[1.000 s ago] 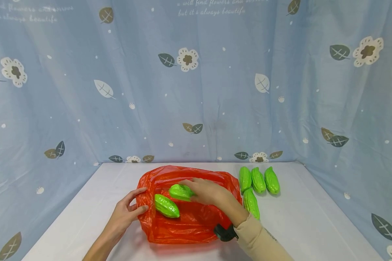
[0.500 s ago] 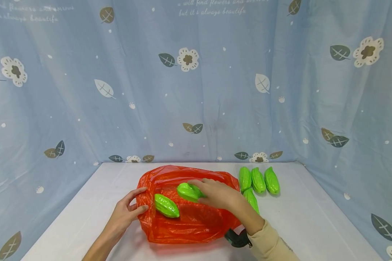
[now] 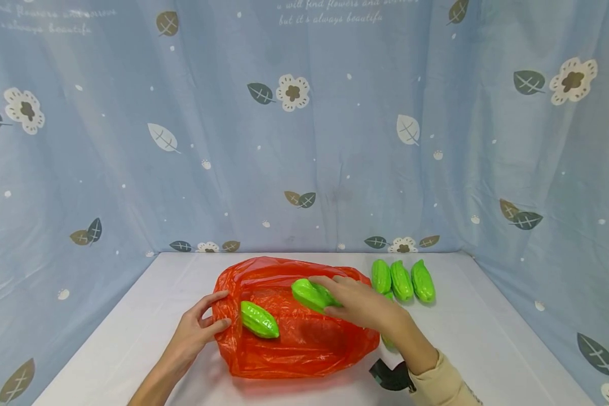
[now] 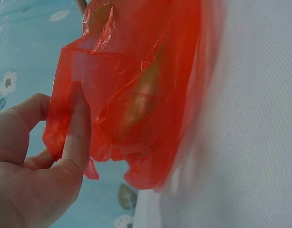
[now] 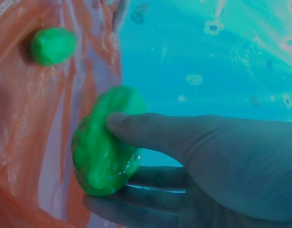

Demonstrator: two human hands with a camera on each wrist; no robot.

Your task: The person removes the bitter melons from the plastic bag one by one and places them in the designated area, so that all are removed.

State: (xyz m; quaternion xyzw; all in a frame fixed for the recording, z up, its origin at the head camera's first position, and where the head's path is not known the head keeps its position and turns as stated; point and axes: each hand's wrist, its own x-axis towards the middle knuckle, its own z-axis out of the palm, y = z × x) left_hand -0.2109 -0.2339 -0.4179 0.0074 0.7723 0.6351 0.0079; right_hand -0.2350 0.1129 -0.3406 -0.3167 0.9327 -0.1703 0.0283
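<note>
A red plastic bag [image 3: 294,361] lies on the table with its mouth spread wide. My left hand [image 3: 195,327] pinches its left rim between thumb and fingers, which the left wrist view also shows at the thin red film [image 4: 112,95]. Inside the bag, near that rim, rests one bright green bitter melon [image 3: 259,320], ridged and glossy. My right hand [image 3: 360,301] grips another bitter melon [image 3: 308,294] above the bag's right half. In the right wrist view the thumb presses on this held melon [image 5: 105,147], with the fingers behind it.
Three more bitter melons [image 3: 401,281] stand in a row on the white table [image 3: 477,338], right of the bag. A further melon [image 3: 388,341] is mostly hidden behind my right hand and the bag. A blue patterned curtain [image 3: 335,141] encloses the table's back and sides.
My right hand has moved to the right within the bag's opening, carrying the gripped bitter melon away from the one inside. My left hand stays on the rim.
</note>
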